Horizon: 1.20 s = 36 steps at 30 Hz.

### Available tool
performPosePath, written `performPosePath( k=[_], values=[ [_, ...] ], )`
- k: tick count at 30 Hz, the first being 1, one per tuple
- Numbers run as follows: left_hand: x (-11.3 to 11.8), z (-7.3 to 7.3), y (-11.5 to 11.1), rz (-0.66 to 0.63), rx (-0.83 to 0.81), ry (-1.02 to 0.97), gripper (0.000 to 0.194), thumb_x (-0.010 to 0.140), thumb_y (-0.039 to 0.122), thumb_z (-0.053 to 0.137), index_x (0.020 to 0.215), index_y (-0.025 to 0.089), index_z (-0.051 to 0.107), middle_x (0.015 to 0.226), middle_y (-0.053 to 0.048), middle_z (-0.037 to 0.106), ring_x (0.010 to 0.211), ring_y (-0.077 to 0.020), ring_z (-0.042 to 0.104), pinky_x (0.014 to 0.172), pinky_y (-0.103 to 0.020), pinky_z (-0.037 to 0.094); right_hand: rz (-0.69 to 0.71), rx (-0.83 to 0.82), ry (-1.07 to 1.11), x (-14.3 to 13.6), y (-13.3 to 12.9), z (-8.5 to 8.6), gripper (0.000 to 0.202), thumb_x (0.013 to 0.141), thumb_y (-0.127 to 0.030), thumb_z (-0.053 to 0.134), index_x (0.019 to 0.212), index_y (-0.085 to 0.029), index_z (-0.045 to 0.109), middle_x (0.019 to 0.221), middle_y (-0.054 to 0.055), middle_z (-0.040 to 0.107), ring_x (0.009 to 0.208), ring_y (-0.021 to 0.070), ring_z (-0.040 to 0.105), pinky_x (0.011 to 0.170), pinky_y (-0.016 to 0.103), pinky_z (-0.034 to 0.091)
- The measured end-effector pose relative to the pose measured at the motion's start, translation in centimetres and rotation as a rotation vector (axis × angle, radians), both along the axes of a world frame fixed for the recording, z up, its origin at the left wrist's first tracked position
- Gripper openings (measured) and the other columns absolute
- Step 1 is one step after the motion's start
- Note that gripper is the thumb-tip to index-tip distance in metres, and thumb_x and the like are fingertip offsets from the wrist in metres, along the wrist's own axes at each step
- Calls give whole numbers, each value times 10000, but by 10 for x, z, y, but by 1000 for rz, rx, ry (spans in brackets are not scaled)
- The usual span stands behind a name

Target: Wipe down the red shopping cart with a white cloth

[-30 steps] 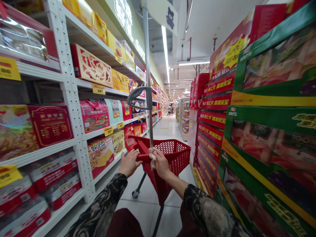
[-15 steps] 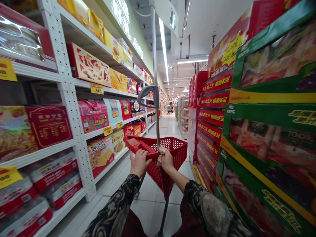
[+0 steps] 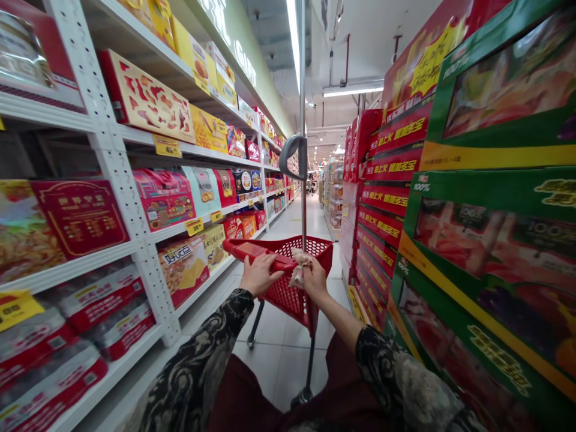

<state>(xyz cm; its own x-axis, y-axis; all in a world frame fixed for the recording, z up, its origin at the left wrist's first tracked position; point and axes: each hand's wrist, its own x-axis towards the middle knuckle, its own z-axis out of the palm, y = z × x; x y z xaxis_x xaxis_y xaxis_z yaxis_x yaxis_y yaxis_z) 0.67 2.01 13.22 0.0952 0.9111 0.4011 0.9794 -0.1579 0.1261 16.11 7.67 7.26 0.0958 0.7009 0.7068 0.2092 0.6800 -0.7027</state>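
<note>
A red perforated basket cart [image 3: 288, 294] stands in front of me, its metal pole [image 3: 303, 204] rising with a grey loop handle [image 3: 293, 157]. On the basket's red rim, near its left side, my left hand [image 3: 260, 274] rests with fingers spread and thumb apart. My right hand [image 3: 315, 280] pinches a crumpled whitish cloth [image 3: 300, 267] beside the pole, at the rim's near corner.
White shelving [image 3: 114, 174] with boxed goods and yellow price tags runs along the left. Stacked red cartons [image 3: 382, 222] and green fruit boxes [image 3: 472, 240] line the right. Tiled floor [image 3: 292, 216] stretches down the aisle between them.
The cart has turned, its pole and handle shifting right in view. My right hand and the cloth are now a little away from the pole. My left hand lies flatter on the rim.
</note>
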Motion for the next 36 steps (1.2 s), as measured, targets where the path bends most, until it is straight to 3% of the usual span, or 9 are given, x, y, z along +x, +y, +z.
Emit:
performPosePath(
  k=[4, 11, 15, 18, 21, 24, 30, 36],
  values=[
    [-4, -3, 5, 29, 19, -22, 424, 817, 468, 471, 1182, 259, 523, 1340, -61, 504, 1281, -250, 375, 1070, -608, 110, -39, -5, -35, 2, 4, 7, 324, 784, -175, 390, 986, -170, 644, 1083, 84, 647, 1059, 213, 569, 974, 395, 413],
    [36, -12, 2, 27, 175, -33, 331, 829, 423, 457, 1104, 275, 568, 1223, -42, 601, 1204, -247, 450, 1062, -584, 156, -106, 98, -252, 6, -15, 27, 302, 777, -138, 402, 928, -177, 660, 1054, 70, 649, 1034, 192, 554, 960, 347, 396],
    [50, -10, -1, -23, 220, -8, 319, 813, 415, 488, 1058, 244, 597, 1134, -52, 637, 1136, -247, 494, 1072, -563, 164, -207, 148, -393, 24, -18, 27, 273, 774, -135, 415, 906, -169, 651, 1040, 82, 642, 1021, 212, 537, 938, 369, 386],
    [37, -10, 0, -59, 214, 1, 375, 803, 422, 509, 1121, 233, 573, 1215, -72, 589, 1170, -240, 476, 1082, -528, 186, -241, 184, -433, 38, -14, 21, 274, 782, -149, 410, 938, -164, 636, 1049, 88, 632, 1028, 215, 523, 934, 366, 380],
    [11, -14, 2, 78, 207, -14, 461, 816, 418, 489, 1228, 211, 504, 1367, -125, 456, 1269, -262, 387, 1060, -538, 229, -275, 195, -411, 47, -9, 17, 278, 781, -146, 395, 931, -160, 628, 1029, 89, 630, 1016, 211, 520, 931, 351, 378],
    [-6, -20, 2, 134, 182, 13, 451, 847, 360, 440, 1276, 220, 462, 1391, -112, 434, 1306, -251, 344, 1066, -558, 204, -310, 203, -386, 52, -7, 18, 269, 791, -139, 374, 883, -178, 624, 981, 71, 635, 987, 199, 523, 914, 333, 376],
    [9, -21, 1, 178, 198, 1, 433, 867, 376, 398, 1259, 217, 483, 1368, -110, 464, 1289, -251, 371, 1062, -586, 190, -404, 199, -490, 45, -13, 26, 224, 811, -150, 414, 869, -184, 628, 983, 71, 637, 972, 209, 514, 902, 341, 346],
    [21, -26, -3, 189, 244, 6, 439, 860, 381, 409, 1256, 212, 492, 1362, -119, 469, 1283, -262, 377, 1059, -584, 199, -433, 360, -562, 38, -16, 19, 258, 782, -127, 444, 954, -179, 628, 1046, 70, 633, 1059, 221, 481, 987, 381, 261]
  ],
)
